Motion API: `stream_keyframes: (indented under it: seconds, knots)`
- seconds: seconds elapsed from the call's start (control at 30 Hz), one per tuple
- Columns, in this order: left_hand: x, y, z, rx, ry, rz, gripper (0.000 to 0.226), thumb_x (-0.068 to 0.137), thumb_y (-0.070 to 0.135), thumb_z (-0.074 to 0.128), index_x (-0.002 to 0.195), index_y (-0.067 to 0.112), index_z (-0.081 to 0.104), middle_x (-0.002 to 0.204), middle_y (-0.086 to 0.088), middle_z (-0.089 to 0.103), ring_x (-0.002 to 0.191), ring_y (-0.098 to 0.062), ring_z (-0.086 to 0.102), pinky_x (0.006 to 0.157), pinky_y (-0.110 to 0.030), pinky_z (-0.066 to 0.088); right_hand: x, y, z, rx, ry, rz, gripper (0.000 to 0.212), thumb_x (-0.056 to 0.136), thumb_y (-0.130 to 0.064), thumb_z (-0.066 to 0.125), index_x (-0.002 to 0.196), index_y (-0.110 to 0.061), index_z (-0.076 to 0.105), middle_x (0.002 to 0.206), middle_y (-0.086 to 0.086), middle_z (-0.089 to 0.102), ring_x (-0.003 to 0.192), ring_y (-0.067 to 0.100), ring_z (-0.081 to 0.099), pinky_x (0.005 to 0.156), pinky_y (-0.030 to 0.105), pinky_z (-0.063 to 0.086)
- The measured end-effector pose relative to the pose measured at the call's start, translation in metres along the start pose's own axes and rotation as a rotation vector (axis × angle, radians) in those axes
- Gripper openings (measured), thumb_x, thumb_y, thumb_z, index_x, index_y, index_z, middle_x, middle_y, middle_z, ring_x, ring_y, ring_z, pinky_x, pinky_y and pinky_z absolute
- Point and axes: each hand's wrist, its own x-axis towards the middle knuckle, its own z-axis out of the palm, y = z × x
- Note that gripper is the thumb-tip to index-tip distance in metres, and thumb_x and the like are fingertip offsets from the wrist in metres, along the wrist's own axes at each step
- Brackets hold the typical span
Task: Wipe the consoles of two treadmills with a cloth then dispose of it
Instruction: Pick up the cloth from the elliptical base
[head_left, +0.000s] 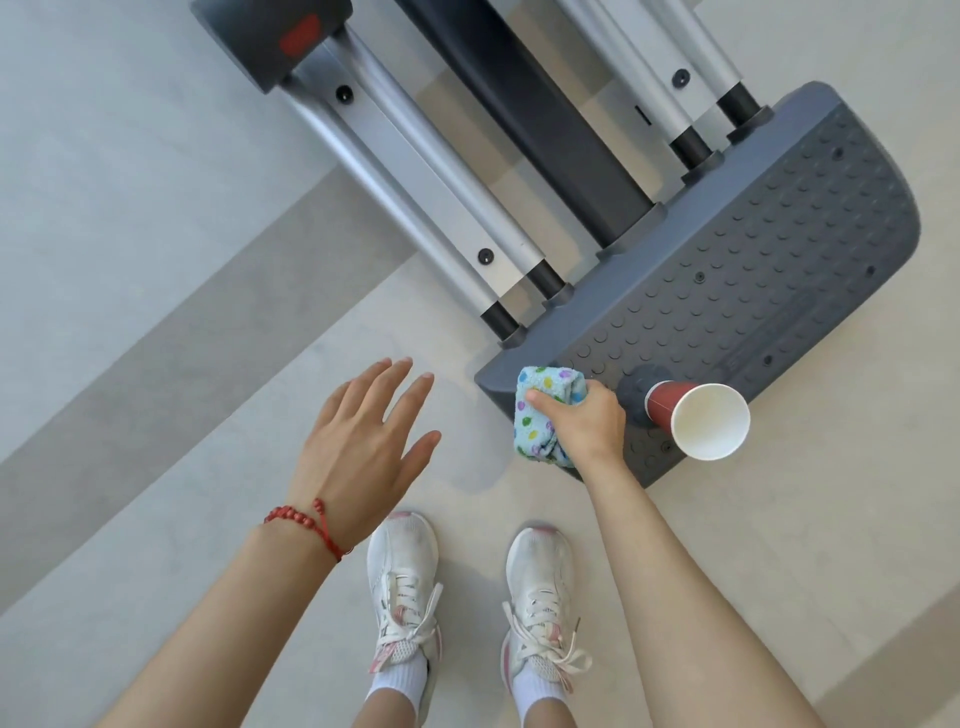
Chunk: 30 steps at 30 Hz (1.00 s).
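Right hand (584, 423) grip clutches the folded cloth (540, 410); left hand (363, 447) spread, holding nothing

Red paper cup (698, 420) sits on grey studded machine base (753, 270), right of blue dotted cloth (540, 415) in right hand (587, 421). Left hand (363, 447) left, over pale floor (156, 467). White sneakers (402, 582) below.

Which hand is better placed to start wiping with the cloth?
Right. The right hand already grips the dotted cloth. The left hand is spread open over the floor, holding nothing.
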Motion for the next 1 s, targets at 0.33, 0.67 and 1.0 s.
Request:
stream_keyframes:
  seconds: [0.33,0.67,1.0]
  knots:
    - [-0.022,0.006,-0.075,-0.026,0.029,-0.048,0.062,0.098,0.047,0.018,0.123,0.006,0.058,0.126,-0.016,0.056,0.118,-0.031,0.048,0.090,-0.044,0.047,-0.089,-0.043,-0.056,0.652,-0.226,0.023,0.015,0.071,-0.012,0.077,0.080,-0.017,0.067,0.078,-0.002,0.071,0.069,0.010,0.070,0.059,0.025,0.057]
    - [-0.070,0.053,-0.247,-0.050,0.171,-0.078,0.063,0.100,0.047,0.017,0.122,0.004,0.059,0.123,-0.017,0.058,0.116,-0.033,0.051,0.089,-0.045,0.048,-0.225,-0.134,-0.172,0.815,-0.275,-0.079,0.022,0.074,-0.012,0.073,0.094,-0.008,0.067,0.092,0.007,0.072,0.085,0.023,0.069,0.071,0.035,0.059]
    - [-0.127,0.087,-0.397,-0.042,0.368,-0.109,0.061,0.100,0.046,0.019,0.122,0.003,0.057,0.123,-0.018,0.059,0.114,-0.036,0.054,0.090,-0.047,0.047,-0.364,-0.216,-0.259,0.869,-0.347,-0.169,0.031,0.071,-0.019,0.072,0.100,-0.009,0.065,0.093,0.008,0.072,0.083,0.024,0.070,0.072,0.038,0.059]
